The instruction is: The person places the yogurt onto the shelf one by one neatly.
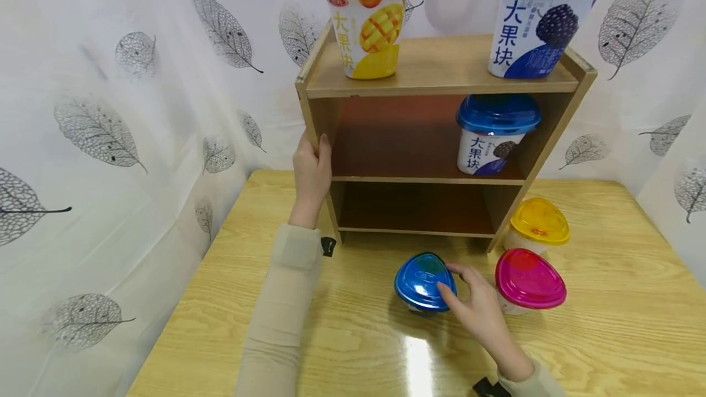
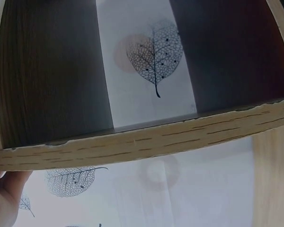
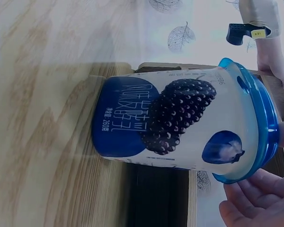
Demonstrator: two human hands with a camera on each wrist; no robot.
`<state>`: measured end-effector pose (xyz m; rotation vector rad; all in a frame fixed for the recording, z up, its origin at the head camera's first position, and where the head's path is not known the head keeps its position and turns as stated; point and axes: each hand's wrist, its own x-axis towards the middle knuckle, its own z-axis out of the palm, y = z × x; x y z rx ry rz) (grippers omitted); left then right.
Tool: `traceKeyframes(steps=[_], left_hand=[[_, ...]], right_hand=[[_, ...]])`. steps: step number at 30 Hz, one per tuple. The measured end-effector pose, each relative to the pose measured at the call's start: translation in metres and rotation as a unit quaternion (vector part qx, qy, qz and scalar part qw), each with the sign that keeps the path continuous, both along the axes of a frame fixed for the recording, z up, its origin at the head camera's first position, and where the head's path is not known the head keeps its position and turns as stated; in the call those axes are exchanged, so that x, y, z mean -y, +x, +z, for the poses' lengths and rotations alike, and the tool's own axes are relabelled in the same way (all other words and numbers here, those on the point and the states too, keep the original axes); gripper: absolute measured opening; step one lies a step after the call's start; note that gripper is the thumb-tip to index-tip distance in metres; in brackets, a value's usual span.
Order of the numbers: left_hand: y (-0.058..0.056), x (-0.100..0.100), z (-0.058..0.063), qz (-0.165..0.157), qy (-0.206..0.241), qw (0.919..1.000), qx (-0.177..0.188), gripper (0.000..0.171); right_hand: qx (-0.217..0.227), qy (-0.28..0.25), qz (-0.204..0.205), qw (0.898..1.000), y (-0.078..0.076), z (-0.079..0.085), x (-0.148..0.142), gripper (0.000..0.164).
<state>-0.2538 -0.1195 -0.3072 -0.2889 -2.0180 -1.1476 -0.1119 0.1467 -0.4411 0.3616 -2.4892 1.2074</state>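
Note:
On the left side panel of a small wooden shelf, my left hand grips the edge, thumb in front. The left wrist view shows part of that hand at the panel's edge. My right hand holds a blue-lidded yogurt cup by its lid, in front of the shelf. Seen from the right wrist, blackberries and a blueberry are printed on the cup, its base appears to touch the table, and my fingers are at the lid's rim.
Beside the shelf's right foot stand a yellow-lidded cup and a pink-lidded cup. A mango cup and a blackberry cup occupy the top board. Another blue-lidded cup sits on the middle board. Leaf-patterned cloth hangs behind the table.

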Motion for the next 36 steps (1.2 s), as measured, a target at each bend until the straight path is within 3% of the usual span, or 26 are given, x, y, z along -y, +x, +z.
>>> traceKeyframes(steps=[5,9,17,26,36], left_hand=[[0.000,0.000,0.001,-0.002,0.003,1.0000,-0.002,0.026],[-0.001,0.000,0.001,-0.003,0.001,1.0000,-0.004,0.026],[-0.002,0.000,0.002,-0.001,-0.003,0.9999,-0.010,0.027],[-0.002,0.001,0.001,-0.003,-0.003,0.9999,-0.013,0.025],[0.000,0.000,0.000,0.001,-0.006,1.0000,-0.006,0.025]], right_hand=[[0.002,0.000,0.014,1.000,-0.002,-0.001,-0.001,0.033],[0.033,-0.027,0.047,0.998,-0.003,-0.004,-0.004,0.045],[0.123,-0.096,0.151,0.976,-0.006,-0.017,-0.014,0.080],[0.197,-0.092,0.168,0.961,-0.010,-0.037,-0.017,0.090],[0.180,-0.122,0.179,0.959,-0.014,-0.050,-0.010,0.091]])
